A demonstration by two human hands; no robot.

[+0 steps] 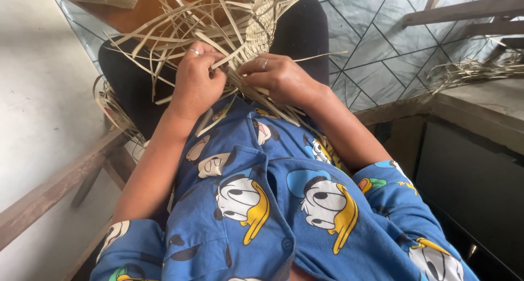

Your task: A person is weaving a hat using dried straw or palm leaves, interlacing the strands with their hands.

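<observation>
A half-woven mat of pale, flat, dried palm strips [256,27] rests on the person's lap, its tightly plaited section rising at the centre while many loose strip ends fan outward in all directions and trail down over the blue patterned shirt.

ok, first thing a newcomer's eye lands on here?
The fan of pale straw strips at top centre, with a partly woven piece in it. Just below, the left hand and right hand pinch strips where they meet. The blue cartoon-duck shirt fills the foreground.
</observation>
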